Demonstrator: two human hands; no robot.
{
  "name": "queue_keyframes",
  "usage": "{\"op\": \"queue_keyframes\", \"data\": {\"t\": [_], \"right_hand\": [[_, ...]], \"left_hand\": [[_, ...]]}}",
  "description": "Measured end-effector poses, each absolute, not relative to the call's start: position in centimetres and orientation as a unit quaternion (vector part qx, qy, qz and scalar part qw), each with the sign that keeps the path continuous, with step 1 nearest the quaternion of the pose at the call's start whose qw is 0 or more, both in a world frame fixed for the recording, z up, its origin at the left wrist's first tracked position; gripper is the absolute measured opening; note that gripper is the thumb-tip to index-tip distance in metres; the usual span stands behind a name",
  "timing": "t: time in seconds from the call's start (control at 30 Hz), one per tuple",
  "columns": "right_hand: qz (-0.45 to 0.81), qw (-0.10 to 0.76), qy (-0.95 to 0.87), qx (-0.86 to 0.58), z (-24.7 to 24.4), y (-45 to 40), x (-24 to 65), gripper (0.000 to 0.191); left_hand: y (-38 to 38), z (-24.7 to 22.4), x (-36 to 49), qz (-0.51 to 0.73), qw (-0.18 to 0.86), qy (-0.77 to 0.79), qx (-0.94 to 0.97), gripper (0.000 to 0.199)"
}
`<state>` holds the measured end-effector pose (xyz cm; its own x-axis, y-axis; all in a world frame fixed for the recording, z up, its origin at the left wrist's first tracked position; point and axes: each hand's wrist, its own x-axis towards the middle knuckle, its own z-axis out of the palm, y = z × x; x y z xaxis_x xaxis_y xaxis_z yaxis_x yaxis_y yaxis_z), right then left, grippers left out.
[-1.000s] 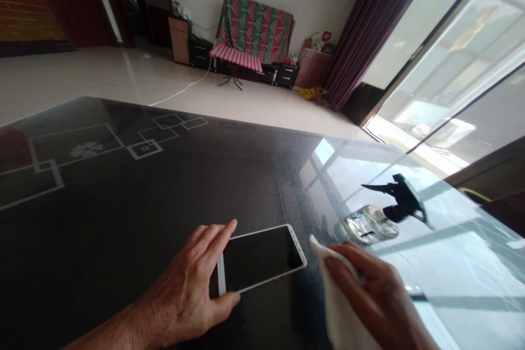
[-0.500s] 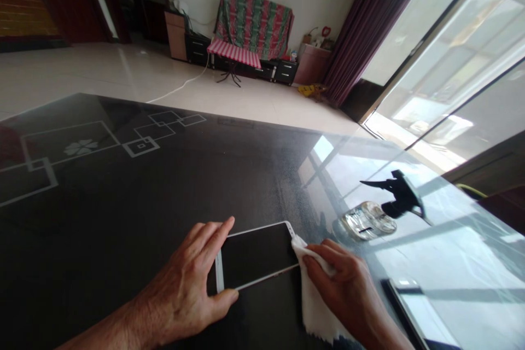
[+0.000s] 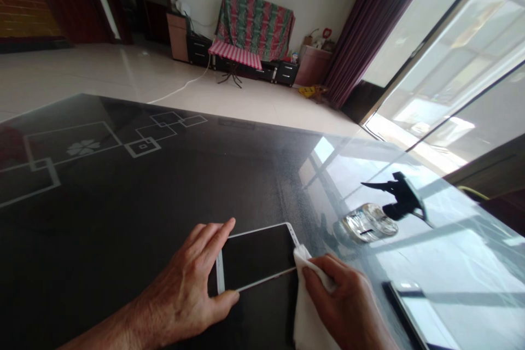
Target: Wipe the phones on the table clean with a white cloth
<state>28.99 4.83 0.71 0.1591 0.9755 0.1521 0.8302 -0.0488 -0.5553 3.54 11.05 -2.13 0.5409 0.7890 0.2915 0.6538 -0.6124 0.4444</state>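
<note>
Your phone (image 3: 259, 257) lay flat on the dark tabletop (image 3: 164, 186), screen up, right in front of you, betw. both hands. Your L hand (image 3: 205, 270) had it by the L end: fingers on the far long edge, thumb at the near one, a light-looking span grip. Your R hand (image 3: 340, 290) had its fingers pinched on a folded white cloth (image 3: 311, 320), which was up against the phone's R end.

Handling, best guess: phone prob. light & stiff, no give; glass face slick, & the smooth tabletop prob. let it slide if pushed sideways. Screen prob. fragile, so the rim was the place to hold, w/ both long edges near the L end, about where you had it. Cloth looked soft & limp, prob. near weightless, fine to bunch anywhere.

Hard to make out: cloth covered the phone's near R corner; its back was face-down, unseen. Your L palm hid part of the L end, & you couldn't tell how firm the grip was. Cloth's lower end ran out of frame, as did the slim dark-edged item (image 3: 404, 311) by your R wrist, ID unclear. Glare washed out the clear spray bottle (image 3: 367, 224), so its fill level was anyone's guess.
</note>
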Motion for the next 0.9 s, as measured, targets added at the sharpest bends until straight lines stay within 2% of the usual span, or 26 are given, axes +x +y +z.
{"op": "queue_keyframes", "data": {"t": [0.1,0.2,0.33,0.5,0.7,0.9], "right_hand": [[0.166,0.291,-0.64,-0.692,1.3,4.7,28.3,0.031],[0.195,0.352,-0.62,-0.673,2.4,4.8,28.6,0.033],[0.14,0.405,-0.533,-0.73,2.8,5.1,30.3,0.031],[0.136,0.364,-0.584,-0.713,1.1,5.9,30.9,0.027],[0.111,0.348,-0.635,-0.68,0.6,6.5,30.4,0.025],[0.128,0.306,-0.666,-0.669,0.5,7.0,30.1,0.029]], "left_hand": [[11.0,-2.0,3.5,0.239,0.136,0.416,0.867,0.087],[11.0,-1.9,3.5,0.239,0.134,0.415,0.868,0.087],[10.9,-1.8,3.6,0.242,0.136,0.419,0.864,0.089],[10.7,-2.0,3.7,0.25,0.129,0.43,0.858,0.09],[10.5,-2.3,3.5,0.253,0.127,0.414,0.865,0.106],[10.6,-1.9,3.5,0.242,0.139,0.405,0.87,0.099]]}}
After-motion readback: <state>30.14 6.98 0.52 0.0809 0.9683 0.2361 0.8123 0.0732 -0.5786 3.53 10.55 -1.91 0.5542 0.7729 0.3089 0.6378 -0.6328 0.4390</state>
